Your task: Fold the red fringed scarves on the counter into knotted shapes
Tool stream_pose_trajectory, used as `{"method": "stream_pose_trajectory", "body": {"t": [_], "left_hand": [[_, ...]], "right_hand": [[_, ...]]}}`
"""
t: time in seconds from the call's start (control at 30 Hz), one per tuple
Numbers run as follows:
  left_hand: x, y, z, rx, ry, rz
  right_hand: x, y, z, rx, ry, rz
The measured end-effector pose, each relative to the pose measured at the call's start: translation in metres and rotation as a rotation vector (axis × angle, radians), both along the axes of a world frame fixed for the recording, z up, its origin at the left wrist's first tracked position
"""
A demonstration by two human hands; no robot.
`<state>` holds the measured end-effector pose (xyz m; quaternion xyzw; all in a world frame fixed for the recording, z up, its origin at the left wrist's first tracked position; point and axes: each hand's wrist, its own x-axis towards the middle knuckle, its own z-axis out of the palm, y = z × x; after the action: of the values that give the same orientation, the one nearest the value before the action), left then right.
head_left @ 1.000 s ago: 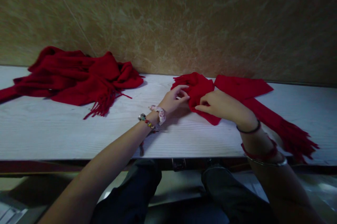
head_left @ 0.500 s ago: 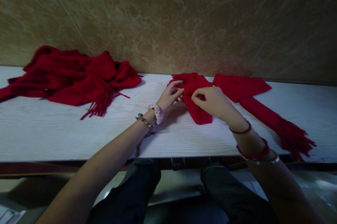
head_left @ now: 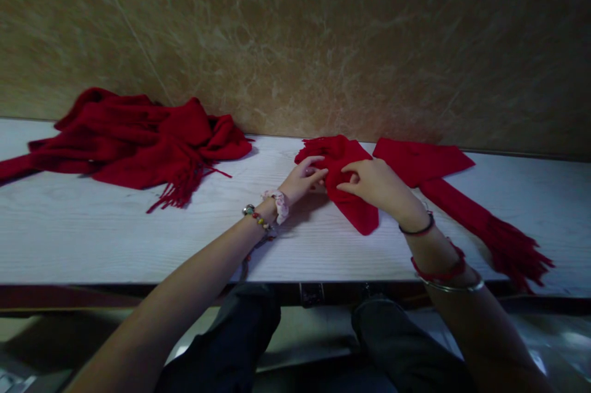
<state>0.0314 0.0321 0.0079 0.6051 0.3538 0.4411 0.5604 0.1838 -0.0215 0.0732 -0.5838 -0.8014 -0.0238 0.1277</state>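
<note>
A red fringed scarf (head_left: pixel 353 205), partly folded, lies on the white bench top in front of me. At its left edge my left hand (head_left: pixel 302 182) has its thumb and fingers curled in on the cloth, and the fingertips are partly hidden. My right hand (head_left: pixel 378 186) is on the same cloth from the right, its thumb and forefinger bent around a raised bit of fabric with a small gap between their tips. A flat folded red length (head_left: pixel 420 159) continues beyond the right hand; whether it is one piece with the scarf is hidden. Its fringed end (head_left: pixel 512 245) trails towards the front edge.
A crumpled heap of red scarf cloth (head_left: pixel 138 146) with fringe lies on the left of the white bench top (head_left: pixel 92 233). A brown marbled wall (head_left: pixel 295 42) rises directly behind. My knees (head_left: pixel 244 319) are below the front edge.
The scarf's lower corner has swung to the right and come to a sharper point. My right thumb and forefinger have parted slightly. The whole view has shifted a little.
</note>
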Motion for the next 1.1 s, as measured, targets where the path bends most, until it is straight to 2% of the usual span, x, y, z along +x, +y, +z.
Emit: {"method": "stream_pose_trajectory", "body": {"t": [0.13,0.33,0.43,0.57,0.63,0.67,0.7,0.8,0.83,0.87,0.93,1.0,1.1], "left_hand": [[0.004,-0.005,0.007,-0.042,-0.061,-0.037],[0.001,0.0,0.009,0.092,-0.069,-0.009],[-0.002,0.002,0.008,0.103,-0.011,0.064],[-0.004,0.008,0.002,0.162,0.044,0.167],[-0.005,0.012,-0.002,0.224,0.069,0.242],[-0.006,0.015,-0.004,0.25,0.081,0.281],[-0.007,0.017,-0.005,0.265,0.093,0.314],[-0.011,0.02,-0.005,0.242,0.112,0.391],[-0.012,0.02,-0.004,0.224,0.106,0.408],[-0.013,0.019,-0.002,0.205,0.094,0.416],[-0.012,0.016,0.002,0.176,0.053,0.388],[-0.009,0.013,0.003,0.168,0.011,0.291],[-0.003,0.012,0.001,0.206,-0.049,0.108]], "right_hand": [[0.008,0.008,-0.009,0.188,0.031,-0.059],[0.011,0.02,-0.018,0.278,0.063,0.088],[0.011,0.018,-0.012,0.393,0.157,0.033],[0.015,0.005,0.009,0.786,0.324,-0.162],[0.019,0.0,0.02,0.899,0.37,-0.177],[0.022,-0.001,0.024,0.865,0.364,-0.116],[0.025,0.0,0.026,0.761,0.331,-0.016],[0.035,0.009,0.02,0.212,0.113,0.323],[0.038,0.014,0.015,0.077,0.055,0.364],[0.04,0.018,0.009,0.013,0.029,0.361],[0.039,0.024,-0.002,0.075,0.087,0.261],[0.032,0.028,-0.012,0.197,0.187,0.159],[0.016,0.028,-0.02,0.15,0.186,0.17]]}}
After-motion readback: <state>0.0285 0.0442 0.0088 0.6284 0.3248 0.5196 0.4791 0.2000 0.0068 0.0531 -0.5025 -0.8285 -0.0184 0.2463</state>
